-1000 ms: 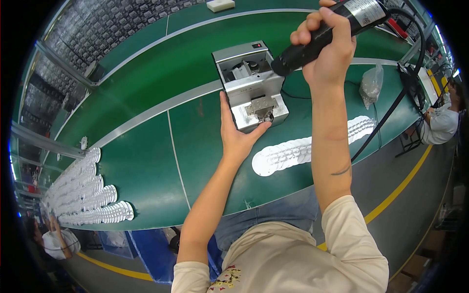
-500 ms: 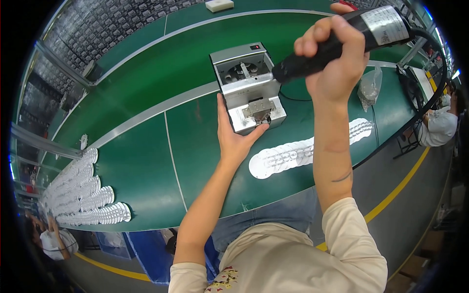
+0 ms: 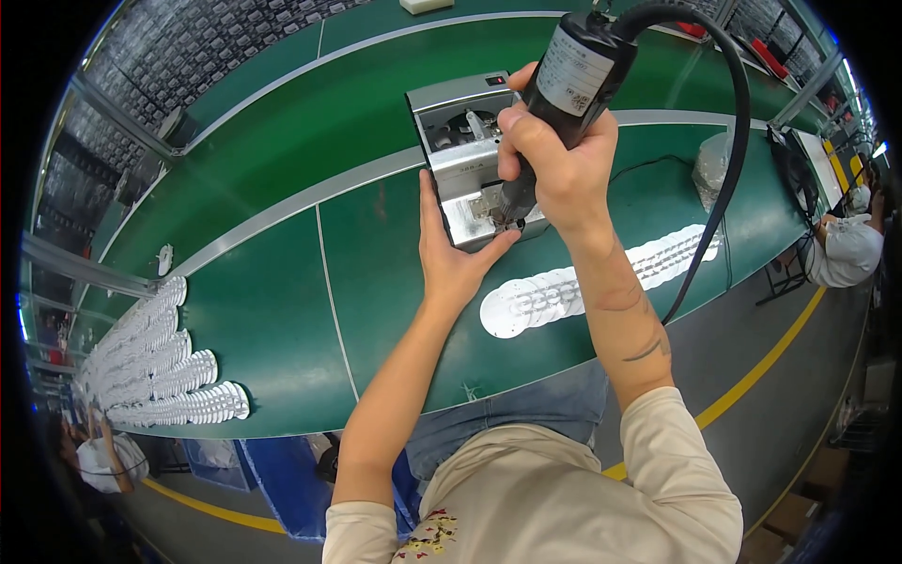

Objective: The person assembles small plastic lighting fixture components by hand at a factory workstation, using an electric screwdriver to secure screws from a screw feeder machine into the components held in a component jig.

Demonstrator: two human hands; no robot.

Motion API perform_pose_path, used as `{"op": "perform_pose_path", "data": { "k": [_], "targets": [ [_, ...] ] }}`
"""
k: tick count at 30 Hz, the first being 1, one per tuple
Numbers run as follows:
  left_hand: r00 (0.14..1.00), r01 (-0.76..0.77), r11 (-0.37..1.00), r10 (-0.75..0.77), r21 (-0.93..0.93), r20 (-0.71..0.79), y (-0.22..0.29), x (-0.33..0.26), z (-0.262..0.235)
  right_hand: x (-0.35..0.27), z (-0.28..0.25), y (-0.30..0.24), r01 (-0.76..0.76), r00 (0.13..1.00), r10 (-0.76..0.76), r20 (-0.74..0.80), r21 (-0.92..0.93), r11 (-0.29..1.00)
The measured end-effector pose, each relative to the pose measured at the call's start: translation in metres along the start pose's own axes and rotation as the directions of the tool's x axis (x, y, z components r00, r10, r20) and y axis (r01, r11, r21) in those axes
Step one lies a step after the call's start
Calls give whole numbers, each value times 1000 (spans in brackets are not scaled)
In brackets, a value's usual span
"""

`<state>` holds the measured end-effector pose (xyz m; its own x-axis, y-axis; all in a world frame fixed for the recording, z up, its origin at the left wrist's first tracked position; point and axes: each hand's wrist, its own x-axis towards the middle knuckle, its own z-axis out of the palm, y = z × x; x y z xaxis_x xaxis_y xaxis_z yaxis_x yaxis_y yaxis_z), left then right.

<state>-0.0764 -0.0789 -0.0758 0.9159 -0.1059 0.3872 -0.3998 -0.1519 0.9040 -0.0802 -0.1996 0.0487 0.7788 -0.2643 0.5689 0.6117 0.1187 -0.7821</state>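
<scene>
My right hand (image 3: 568,183) is wrapped round a black electric screwdriver (image 3: 578,75) with a thick cable at its top end. The tool leans, and its lower end is down at the front of a silver box-like screw feeder (image 3: 460,171). My left hand (image 3: 449,268) grips the feeder's near end, with its fingers along the left side and the thumb beside the screwdriver's tip. Whether the bit touches a screw cannot be made out. To the right of my left hand, a row of overlapping white round boards (image 3: 526,308) lies on the green bench (image 3: 272,310), partly under my right forearm.
Several more rows of white round boards (image 3: 193,404) lie at the bench's left end. A clear bag of small parts (image 3: 711,169) sits at the right, by a thin cable. Behind runs a green belt (image 3: 310,150) with metal edging. Co-workers sit at both far sides.
My right hand has brought the screwdriver left and down, from beside the feeder to its front end, and turned it more upright. My left hand keeps its hold on the feeder.
</scene>
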Motion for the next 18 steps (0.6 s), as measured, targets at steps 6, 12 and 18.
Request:
{"op": "perform_pose_path", "data": {
  "k": [6,12,18],
  "targets": [
    [1000,-19,999,19,38,-3,-2,0,0,-2,2,2,-5,1000,5,6,-1,1000],
    [1000,-16,998,16,57,-9,-2,-1,0,0,2,4,-40,998,41,48,-12,999],
    [1000,6,997,-4,74,-21,4,-3,1,-7,0,-1,-33,999,33,33,1,999]
  ]
}}
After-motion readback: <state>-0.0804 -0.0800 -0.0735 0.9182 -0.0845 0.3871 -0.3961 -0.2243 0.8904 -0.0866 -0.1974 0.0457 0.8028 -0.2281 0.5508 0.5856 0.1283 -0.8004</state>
